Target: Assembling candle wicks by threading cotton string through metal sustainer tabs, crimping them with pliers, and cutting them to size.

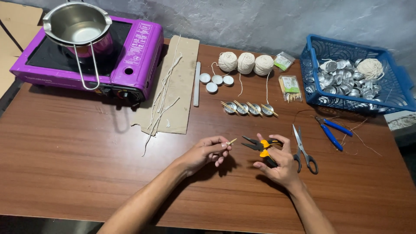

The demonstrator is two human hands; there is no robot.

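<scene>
Two hands over a brown table (78, 164), as I see them from the head camera. My left hand (207, 152) pinches a short pale stick (231, 141) between thumb and fingertips, its tip pointing toward the pliers. My right hand (279, 164) grips the pliers (259, 147) by their yellow-and-black handles; the dark jaws stand open, aimed at the stick, just apart from it.

Beside the right hand: grey scissors (303, 150), lying flat; blue cutters (331, 132) further right, among loose thin wire.

Containers:
- Blue basket (401, 91), far right: many empty metal cups (342, 80) and one ball of pale string.
- Row of four cups (249, 108) mid-table, each with a stick laid across its rim.
- Steel pot (78, 24) on a purple stove (138, 47), far left; I cannot tell what it holds.
- Two clear packets (289, 84), one with sticks inside.

Also present: three string balls (245, 63), four white discs (216, 79), a white rod (197, 83), and cut string on a cardboard strip (173, 86).
</scene>
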